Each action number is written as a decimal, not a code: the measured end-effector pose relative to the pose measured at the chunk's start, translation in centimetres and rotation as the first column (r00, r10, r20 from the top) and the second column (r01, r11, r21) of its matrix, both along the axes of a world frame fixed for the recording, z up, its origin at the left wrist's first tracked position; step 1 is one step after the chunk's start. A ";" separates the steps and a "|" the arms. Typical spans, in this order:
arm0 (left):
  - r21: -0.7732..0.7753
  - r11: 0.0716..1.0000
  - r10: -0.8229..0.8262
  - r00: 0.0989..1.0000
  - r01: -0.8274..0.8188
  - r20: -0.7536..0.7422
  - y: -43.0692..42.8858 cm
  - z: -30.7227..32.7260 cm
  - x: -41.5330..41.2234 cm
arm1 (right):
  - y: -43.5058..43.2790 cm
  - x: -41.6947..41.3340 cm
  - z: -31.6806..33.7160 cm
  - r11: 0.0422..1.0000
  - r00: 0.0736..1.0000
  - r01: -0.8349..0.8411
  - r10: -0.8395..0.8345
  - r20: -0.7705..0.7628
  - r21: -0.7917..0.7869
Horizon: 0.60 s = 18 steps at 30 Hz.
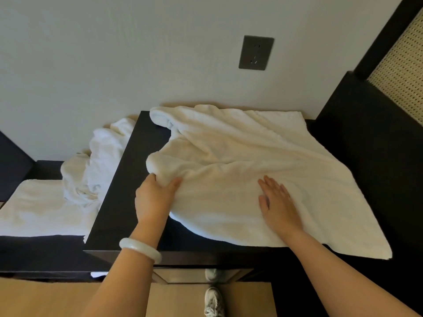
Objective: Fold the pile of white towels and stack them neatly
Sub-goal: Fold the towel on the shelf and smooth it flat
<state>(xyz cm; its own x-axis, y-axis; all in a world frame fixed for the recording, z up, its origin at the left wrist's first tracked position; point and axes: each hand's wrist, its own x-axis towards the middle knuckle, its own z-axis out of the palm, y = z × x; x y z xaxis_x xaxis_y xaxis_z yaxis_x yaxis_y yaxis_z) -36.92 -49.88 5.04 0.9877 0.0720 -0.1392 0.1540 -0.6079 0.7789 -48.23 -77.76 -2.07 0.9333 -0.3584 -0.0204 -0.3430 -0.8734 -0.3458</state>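
A large white towel (251, 161) lies spread and wrinkled over the dark table top (128, 197), its near right corner hanging past the front edge. My left hand (153, 197) grips a bunched fold at the towel's left edge, thumb on top of the cloth. My right hand (278, 202) lies flat on the towel with fingers straight, pressing it down. On a lower dark surface to the left sits a crumpled heap of white towels (100, 161), and a flat folded white towel (43, 207) lies in front of it.
A pale wall with a dark socket plate (256, 52) rises behind the table. A tall dark cabinet with a perforated panel (398, 72) stands at the right. Below the table are a wooden floor and a white shoe (214, 302).
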 end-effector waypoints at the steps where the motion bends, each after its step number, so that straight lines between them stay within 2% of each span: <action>1: -0.153 0.987 0.039 0.995 -0.053 -0.096 0.5 -0.3 0.2 | 0.0 0.0 0.0 1.000 1.000 -0.003 0.003 -0.005 -0.014; 2: -0.353 0.922 0.077 0.969 -0.158 -0.235 1.0 -0.6 0.5 | 0.1 0.0 -0.1 1.000 1.000 -0.006 0.006 -0.010 -0.029; 4: -0.637 0.664 0.083 0.885 -0.392 -0.458 1.9 -1.5 1.2 | 0.2 0.1 -0.2 0.998 0.999 -0.010 0.008 -0.034 -0.061; 6: -0.777 0.477 -0.017 0.880 -0.410 -0.474 2.9 -2.4 1.9 | 0.6 0.1 -0.3 0.993 0.996 -0.022 0.012 -0.091 -0.112; 7: -0.830 0.443 -0.111 0.897 -0.340 -0.427 3.2 -2.6 2.1 | 0.8 0.0 -0.3 0.990 0.993 -0.029 0.013 -0.119 -0.139; 8: -0.863 0.437 -0.224 0.897 -0.256 -0.380 3.5 -2.9 2.2 | 0.9 -0.1 -0.4 0.987 0.990 -0.034 0.013 -0.139 -0.156; 10: -0.881 0.467 -0.440 0.843 -0.079 -0.309 3.6 -2.2 2.3 | 1.1 -0.4 -0.5 0.984 0.987 -0.033 0.005 -0.161 -0.174; 12: -0.830 0.546 -0.543 0.801 0.110 -0.251 3.7 -0.8 2.2 | 1.2 -0.8 -0.7 0.979 0.983 -0.031 -0.006 -0.181 -0.202; 14: -0.716 0.661 -0.506 0.838 0.226 -0.203 4.1 -0.1 2.4 | 1.4 -1.1 -0.7 0.976 0.982 -0.020 -0.022 -0.186 -0.216; 17: -0.621 0.742 -0.414 0.901 0.253 -0.128 5.7 0.0 2.9 | 1.5 -1.2 -0.9 0.977 0.982 -0.011 -0.031 -0.189 -0.215; 18: -0.550 0.794 -0.371 0.923 0.259 -0.102 6.1 0.0 3.0 | 1.5 -1.2 -0.9 0.976 0.981 -0.011 -0.031 -0.192 -0.217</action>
<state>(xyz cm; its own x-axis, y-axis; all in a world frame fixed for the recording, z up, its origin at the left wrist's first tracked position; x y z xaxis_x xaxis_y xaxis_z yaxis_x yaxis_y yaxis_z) -33.94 -43.75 5.07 0.8903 -0.3766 -0.2562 0.2075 -0.1654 0.9642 -49.42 -76.26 -2.98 0.9156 -0.3835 -0.1206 -0.3937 -0.9161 -0.0757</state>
